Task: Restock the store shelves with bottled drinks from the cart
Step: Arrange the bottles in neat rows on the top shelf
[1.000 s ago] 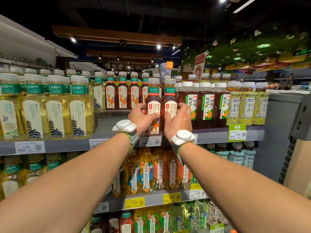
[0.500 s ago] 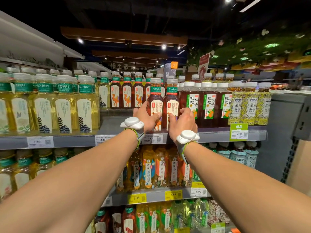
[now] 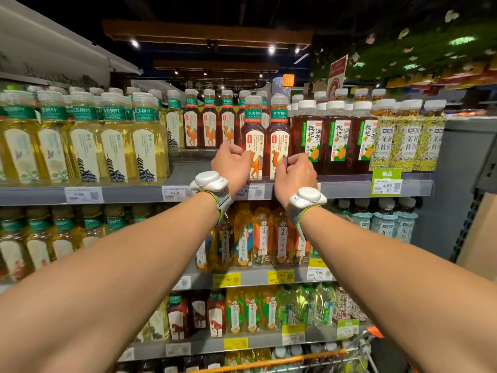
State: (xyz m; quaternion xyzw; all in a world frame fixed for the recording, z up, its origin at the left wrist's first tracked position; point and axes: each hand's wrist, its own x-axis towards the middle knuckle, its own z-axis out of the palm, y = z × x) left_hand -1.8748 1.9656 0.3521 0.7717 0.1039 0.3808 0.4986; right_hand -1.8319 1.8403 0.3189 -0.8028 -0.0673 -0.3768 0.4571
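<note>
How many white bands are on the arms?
2. One white wristband sits on the left wrist, just behind the left hand. The other wristband sits on the right wrist, behind the right hand. None seems hidden.

Price tags on the top shelf [image 3: 347, 188] rail read 4.89 [image 3: 84, 194], 4.89 [image 3: 174, 193] and 4.99 [image 3: 386, 185]; below it, 5.99 [image 3: 319, 272].

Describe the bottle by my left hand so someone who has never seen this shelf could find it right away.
Look at the grey top shelf, in the middle. At its front edge stand two dark tea bottles with camel labels; yours is the left dark camel-label bottle, touched by the left hand. Its twins stand further back, and pale yellow bottles fill the left.
</note>
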